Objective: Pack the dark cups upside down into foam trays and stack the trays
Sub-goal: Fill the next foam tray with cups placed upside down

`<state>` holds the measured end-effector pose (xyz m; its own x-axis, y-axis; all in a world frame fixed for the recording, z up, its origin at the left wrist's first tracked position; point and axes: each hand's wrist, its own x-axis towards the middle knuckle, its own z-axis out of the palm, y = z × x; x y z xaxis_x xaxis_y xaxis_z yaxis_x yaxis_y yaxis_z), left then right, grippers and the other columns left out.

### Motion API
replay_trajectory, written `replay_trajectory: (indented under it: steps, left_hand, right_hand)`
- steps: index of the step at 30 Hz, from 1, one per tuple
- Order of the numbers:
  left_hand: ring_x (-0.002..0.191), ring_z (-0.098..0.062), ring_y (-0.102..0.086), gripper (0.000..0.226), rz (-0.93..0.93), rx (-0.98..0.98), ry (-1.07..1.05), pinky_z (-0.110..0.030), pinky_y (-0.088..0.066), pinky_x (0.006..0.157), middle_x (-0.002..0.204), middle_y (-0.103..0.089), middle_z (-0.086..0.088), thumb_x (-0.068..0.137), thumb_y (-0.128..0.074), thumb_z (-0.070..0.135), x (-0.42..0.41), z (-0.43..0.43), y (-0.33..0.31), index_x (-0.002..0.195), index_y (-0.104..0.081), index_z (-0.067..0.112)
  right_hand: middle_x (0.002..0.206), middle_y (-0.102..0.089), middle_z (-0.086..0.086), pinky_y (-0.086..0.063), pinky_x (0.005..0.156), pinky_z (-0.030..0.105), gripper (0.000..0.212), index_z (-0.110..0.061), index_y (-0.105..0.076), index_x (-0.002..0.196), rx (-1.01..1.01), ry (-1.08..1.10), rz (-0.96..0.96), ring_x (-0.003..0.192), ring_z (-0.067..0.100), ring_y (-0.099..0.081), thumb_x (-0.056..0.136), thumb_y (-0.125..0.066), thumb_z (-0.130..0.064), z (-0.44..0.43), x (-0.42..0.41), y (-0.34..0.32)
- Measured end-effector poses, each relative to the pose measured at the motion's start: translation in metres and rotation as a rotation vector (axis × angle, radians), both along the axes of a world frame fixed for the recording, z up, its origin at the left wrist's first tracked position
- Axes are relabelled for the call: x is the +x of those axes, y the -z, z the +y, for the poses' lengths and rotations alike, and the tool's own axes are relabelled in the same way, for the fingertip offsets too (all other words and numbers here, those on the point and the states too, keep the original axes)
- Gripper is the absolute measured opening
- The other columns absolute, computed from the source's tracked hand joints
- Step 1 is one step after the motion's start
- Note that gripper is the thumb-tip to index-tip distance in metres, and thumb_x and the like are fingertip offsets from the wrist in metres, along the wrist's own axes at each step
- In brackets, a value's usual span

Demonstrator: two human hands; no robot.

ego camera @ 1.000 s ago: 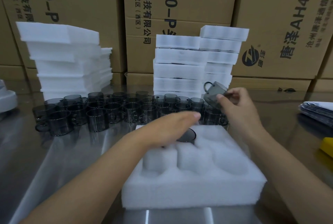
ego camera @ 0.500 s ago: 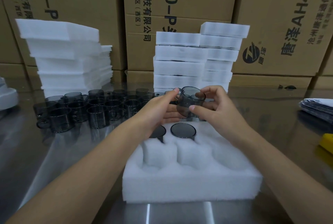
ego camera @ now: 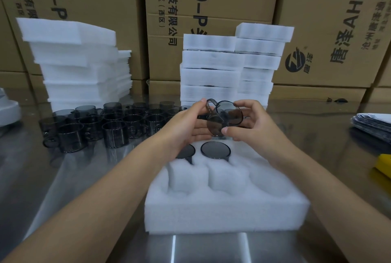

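Am holding one dark cup point(ego camera: 222, 118) in both grips, in air over far edge of foam tray point(ego camera: 226, 212). Left grip point(ego camera: 188, 123) is curling round handle side, thumb touching handle loop. Right grip point(ego camera: 254, 123) is pinching opposite side, thumb under lower rim, fingers behind. Cup is tilting on its side, handle up. Two packed cups point(ego camera: 215, 150) are sitting upside down in tray's far row, left one partly hidden by my wrist. Loose cups point(ego camera: 114, 127) are standing clustered on tabletop point(ego camera: 63, 178) to left. Foam stacks point(ego camera: 209, 72) are standing behind.
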<state>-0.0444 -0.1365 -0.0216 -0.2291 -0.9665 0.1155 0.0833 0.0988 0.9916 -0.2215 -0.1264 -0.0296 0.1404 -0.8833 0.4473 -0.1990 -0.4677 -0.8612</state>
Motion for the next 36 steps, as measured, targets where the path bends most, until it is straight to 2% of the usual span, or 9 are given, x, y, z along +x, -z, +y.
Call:
replay_trajectory:
  steps: [4, 7, 10, 16, 19, 26, 29, 32, 36]
  left_hand:
    - [0.092, -0.023, -0.071, 0.035, 0.0, -0.003, 0.003, -0.031, -0.055, 0.087, 0.101, -0.073, -0.015, 0.097, -0.042, 0.049, 0.0, 0.0, 0.0, 0.114, -0.061, 0.025]
    - [0.091, -0.02, -0.072, 0.034, -0.005, -0.014, 0.004, -0.026, -0.057, 0.08, 0.102, -0.073, -0.012, 0.097, -0.041, 0.051, 0.0, 0.001, -0.001, 0.113, -0.061, 0.028]
    - [0.092, -0.018, -0.072, 0.03, -0.003, -0.02, 0.007, -0.029, -0.056, 0.084, 0.102, -0.074, -0.009, 0.096, -0.043, 0.051, 0.001, 0.002, -0.001, 0.102, -0.064, 0.031]
    - [0.093, -0.011, -0.07, 0.025, -0.048, -0.103, -0.015, -0.031, -0.055, 0.084, 0.097, -0.075, 0.003, 0.096, -0.048, 0.045, 0.0, 0.003, 0.002, 0.104, -0.069, 0.032]
    - [0.094, -0.008, -0.07, 0.022, -0.075, -0.12, -0.015, -0.03, -0.056, 0.085, 0.096, -0.075, 0.008, 0.095, -0.051, 0.042, -0.001, 0.005, 0.001, 0.101, -0.068, 0.031]
    - [0.099, -0.009, -0.067, 0.024, -0.103, -0.111, -0.008, -0.024, -0.057, 0.079, 0.113, -0.069, 0.001, 0.101, -0.043, 0.031, -0.003, 0.01, -0.001, 0.105, -0.066, 0.024]
    - [0.093, -0.007, -0.068, 0.027, -0.098, -0.122, -0.015, -0.024, -0.057, 0.079, 0.111, -0.07, 0.001, 0.103, -0.039, 0.022, -0.003, 0.011, -0.001, 0.103, -0.066, 0.025]
    - [0.105, -0.017, -0.064, 0.032, -0.114, -0.117, -0.027, -0.027, -0.055, 0.083, 0.122, -0.065, -0.006, 0.104, -0.036, 0.017, -0.003, 0.011, -0.001, 0.125, -0.059, 0.015]
    - [0.112, -0.027, -0.061, 0.034, -0.115, -0.1, -0.041, -0.03, -0.054, 0.084, 0.125, -0.063, -0.012, 0.104, -0.035, 0.014, -0.003, 0.012, -0.001, 0.132, -0.054, 0.012]
  right_hand:
    - [0.112, -0.06, -0.007, -0.047, 0.074, 0.014, 0.059, -0.035, -0.045, 0.104, -0.024, -0.013, 0.058, 0.086, -0.006, -0.063, 0.068, -0.083, -0.007, 0.0, 0.0, 0.002]
    - [0.112, -0.058, -0.008, -0.048, 0.083, 0.021, 0.061, -0.037, -0.042, 0.103, -0.042, -0.008, 0.11, 0.092, -0.001, -0.062, 0.07, -0.082, -0.005, -0.001, -0.001, 0.002]
    - [0.107, -0.055, -0.013, -0.05, 0.087, 0.028, 0.062, -0.038, -0.04, 0.102, -0.053, -0.011, 0.15, 0.089, -0.004, -0.061, 0.072, -0.077, 0.002, 0.0, -0.001, 0.002]
    - [0.119, -0.05, -0.003, -0.048, 0.088, 0.025, 0.063, -0.044, -0.036, 0.104, -0.259, 0.121, 0.367, 0.101, 0.009, -0.055, 0.076, -0.068, 0.002, 0.006, 0.001, 0.003]
    - [0.119, -0.041, -0.008, -0.046, 0.087, 0.024, 0.065, -0.041, -0.035, 0.112, -0.346, 0.174, 0.455, 0.101, 0.004, -0.048, 0.077, -0.065, 0.005, 0.008, 0.0, 0.003]
    - [0.118, -0.04, -0.007, -0.041, 0.094, 0.026, 0.062, -0.028, -0.047, 0.12, -0.392, 0.201, 0.507, 0.112, 0.013, -0.044, 0.074, -0.058, 0.012, 0.009, -0.001, 0.001]
    - [0.124, -0.046, -0.001, -0.03, 0.096, 0.013, 0.065, -0.024, -0.051, 0.123, -0.424, 0.229, 0.57, 0.117, 0.016, -0.04, 0.071, -0.053, 0.015, 0.009, 0.0, 0.001]
    - [0.124, -0.05, -0.003, -0.022, 0.094, 0.003, 0.068, -0.023, -0.053, 0.124, -0.485, 0.245, 0.6, 0.115, 0.019, -0.041, 0.069, -0.051, 0.018, 0.01, 0.001, 0.0]
    - [0.12, -0.045, -0.016, -0.039, 0.098, 0.027, 0.068, -0.027, -0.046, 0.132, -0.431, 0.223, 0.513, 0.112, 0.007, -0.035, 0.075, -0.055, 0.01, 0.011, 0.002, 0.001]
